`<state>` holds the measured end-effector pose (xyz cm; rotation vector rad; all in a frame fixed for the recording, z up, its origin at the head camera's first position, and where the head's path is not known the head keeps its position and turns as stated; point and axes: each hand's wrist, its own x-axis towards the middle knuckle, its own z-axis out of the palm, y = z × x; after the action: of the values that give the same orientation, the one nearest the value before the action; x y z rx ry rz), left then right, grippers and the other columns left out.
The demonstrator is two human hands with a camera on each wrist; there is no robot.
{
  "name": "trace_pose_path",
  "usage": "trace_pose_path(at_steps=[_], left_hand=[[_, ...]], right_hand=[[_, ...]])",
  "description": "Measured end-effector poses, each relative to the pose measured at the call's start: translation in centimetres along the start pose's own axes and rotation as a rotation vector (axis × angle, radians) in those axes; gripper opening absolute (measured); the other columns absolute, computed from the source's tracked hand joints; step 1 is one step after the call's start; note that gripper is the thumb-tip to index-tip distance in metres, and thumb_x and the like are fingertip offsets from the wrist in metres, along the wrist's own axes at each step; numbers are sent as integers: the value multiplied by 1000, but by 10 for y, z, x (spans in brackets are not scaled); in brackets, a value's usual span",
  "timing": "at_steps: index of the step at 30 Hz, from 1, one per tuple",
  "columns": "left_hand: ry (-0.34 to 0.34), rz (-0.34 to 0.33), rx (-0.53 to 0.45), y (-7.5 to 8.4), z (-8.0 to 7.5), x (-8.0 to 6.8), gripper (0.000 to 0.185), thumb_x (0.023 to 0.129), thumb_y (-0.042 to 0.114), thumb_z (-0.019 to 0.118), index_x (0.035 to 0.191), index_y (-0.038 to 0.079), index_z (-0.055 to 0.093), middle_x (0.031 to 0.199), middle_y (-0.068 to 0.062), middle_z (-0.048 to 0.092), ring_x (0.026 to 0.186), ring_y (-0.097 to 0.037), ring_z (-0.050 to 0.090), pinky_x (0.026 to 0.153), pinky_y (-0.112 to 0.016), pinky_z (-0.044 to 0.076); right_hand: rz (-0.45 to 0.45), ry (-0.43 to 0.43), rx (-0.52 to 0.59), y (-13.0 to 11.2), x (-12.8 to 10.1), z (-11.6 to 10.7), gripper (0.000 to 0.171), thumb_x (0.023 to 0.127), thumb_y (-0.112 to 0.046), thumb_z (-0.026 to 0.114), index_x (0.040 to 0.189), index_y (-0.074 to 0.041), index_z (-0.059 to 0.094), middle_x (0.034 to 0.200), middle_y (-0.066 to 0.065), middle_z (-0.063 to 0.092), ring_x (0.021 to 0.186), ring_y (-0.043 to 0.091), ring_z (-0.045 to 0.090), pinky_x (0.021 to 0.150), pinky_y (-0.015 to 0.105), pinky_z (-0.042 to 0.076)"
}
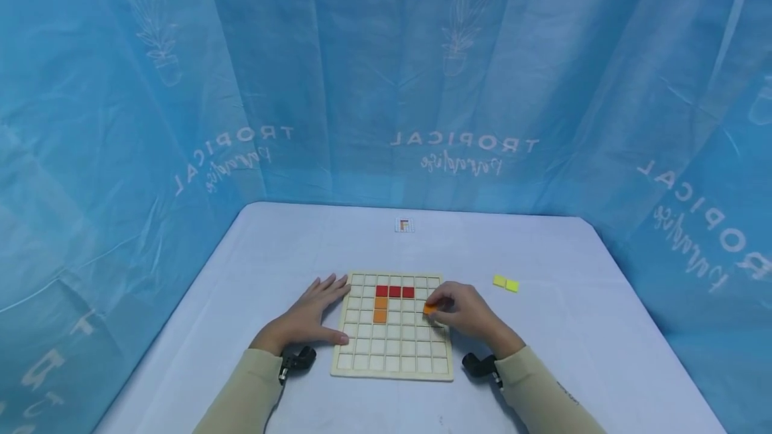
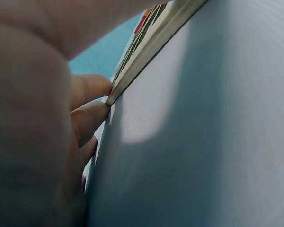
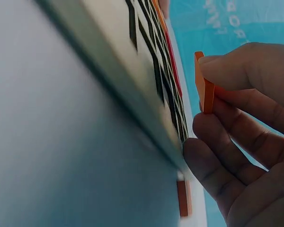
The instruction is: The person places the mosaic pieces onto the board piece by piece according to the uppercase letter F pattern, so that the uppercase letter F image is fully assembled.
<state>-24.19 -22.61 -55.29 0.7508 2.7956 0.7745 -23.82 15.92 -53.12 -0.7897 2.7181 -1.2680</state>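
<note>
Our grid board (image 1: 385,345) holds five tiles (image 1: 395,292); right hand (image 1: 467,313) pinches an orange tile (image 1: 429,309); left hand (image 1: 307,319) has fingers apart; yellow tiles (image 1: 512,285) lie unplaced, two o'clock.

Orange tile (image 3: 207,95); card (image 1: 405,225) apparently gridded.

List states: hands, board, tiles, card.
Board: flat, partly filled
Held orange tile: not placed
Left hand: fingers spread, touching board
Right hand: pinching that tile
Red tiles: three, in a row on board
Other orange tiles: two, on board
Yellow tiles: two, off board
Card: lying beyond board
</note>
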Motion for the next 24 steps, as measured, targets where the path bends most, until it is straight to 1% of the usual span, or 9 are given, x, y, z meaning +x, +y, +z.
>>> trace_pose_path(at_steps=[4, 9, 15, 20, 24], left_hand=[[-2, -1, 2, 0, 1, 0, 124, 70, 81, 80, 166, 15, 37, 173, 0, 21, 160, -28, 5, 126, -55, 3], [15, 5, 15, 0, 1, 0, 123, 70, 81, 80, 165, 14, 39, 173, -2, 25, 160, -31, 7, 126, -58, 5], [15, 2, 10, 2, 1, 0, 122, 70, 80, 80, 164, 13, 40, 172, -3, 26, 160, -31, 8, 126, -59, 5], [11, -9, 3, 4, 0, -1, 123, 70, 81, 80, 165, 14, 39, 172, -3, 25, 160, -31, 7, 125, -60, 5], [8, -11, 15, 3, 0, 0, 122, 70, 81, 79, 165, 15, 39, 172, -2, 25, 160, -30, 7, 126, -59, 6]], right_hand=[[-66, -40, -7, -8, 4, 9, 20, 89, -7, 86, 106, -15, 78, 102, -10, 68, 87, 12, 65, 75, 31, 59], [-153, -81, -15, -17, 10, 17, 18, 92, -6, 83, 107, -13, 78, 102, -8, 70, 88, 14, 65, 76, 30, 59], [-169, -125, -6, -28, 16, 27, 18, 92, -7, 83, 108, -15, 79, 102, -10, 70, 90, 16, 65, 78, 30, 59], [-160, -154, -21, -36, 18, 36, 16, 91, -12, 85, 106, -16, 80, 102, -13, 71, 90, 12, 65, 79, 27, 59], [-162, -177, -50, -41, 22, 42, 16, 91, -17, 87, 105, -19, 80, 101, -16, 70, 90, 8, 64, 80, 24, 57]])
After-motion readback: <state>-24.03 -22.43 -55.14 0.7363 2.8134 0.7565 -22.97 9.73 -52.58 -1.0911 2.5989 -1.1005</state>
